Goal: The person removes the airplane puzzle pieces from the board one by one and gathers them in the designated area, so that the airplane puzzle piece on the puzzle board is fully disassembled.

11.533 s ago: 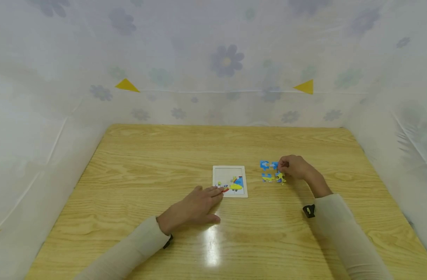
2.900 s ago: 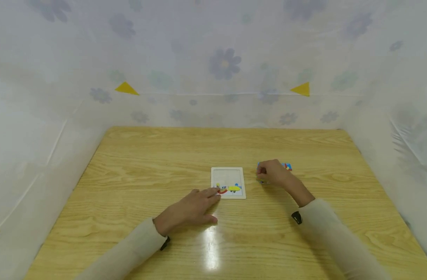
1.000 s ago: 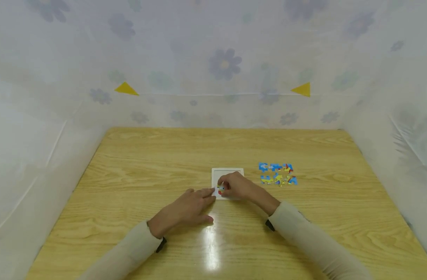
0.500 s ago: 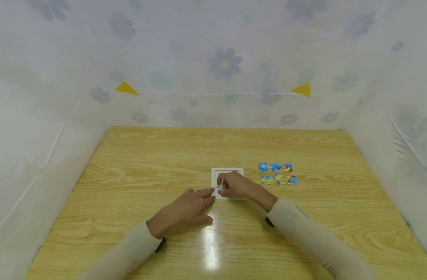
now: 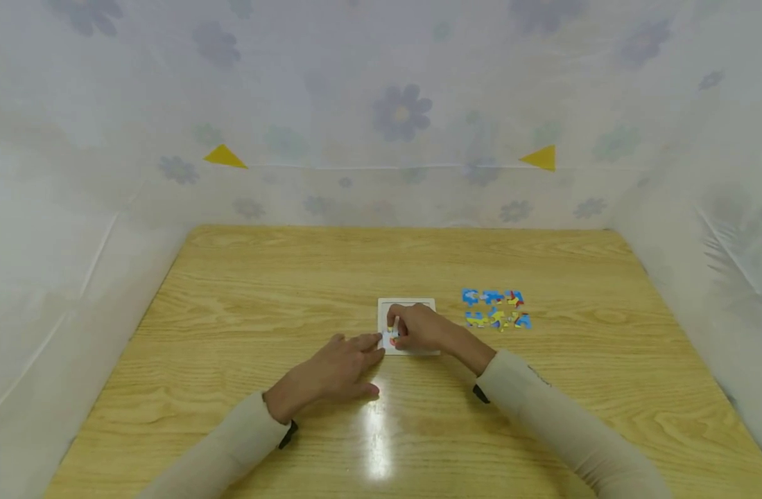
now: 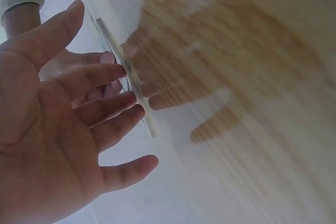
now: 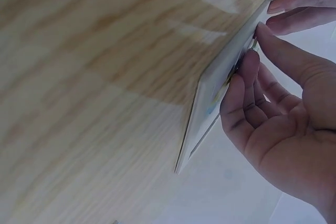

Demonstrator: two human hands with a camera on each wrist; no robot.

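Note:
A small white-framed puzzle tray (image 5: 387, 303) lies flat near the middle of the table. My left hand (image 5: 343, 367) rests beside it with fingers extended, its fingertips touching the tray's left edge; in the left wrist view the fingers (image 6: 113, 124) look spread. Over the tray, my right hand (image 5: 424, 329) pinches a small puzzle piece (image 7: 254, 44) between thumb and fingers, low against the tray surface. The hand covers much of the tray, so the pieces inside are mostly hidden. Right of the tray, several loose blue, yellow and red puzzle pieces (image 5: 491, 298) lie in two rows.
The wood-grain table (image 5: 262, 291) extends around the tray, with a glare patch in front of it. A pale flower-patterned curtain (image 5: 331, 111) closes off the back and sides, with yellow triangles (image 5: 226, 156) on it.
My right hand has left the loose pieces and come over the tray, holding nearly still this last second. More loose pieces lie at the right than earliest. The left hand has slid slightly left.

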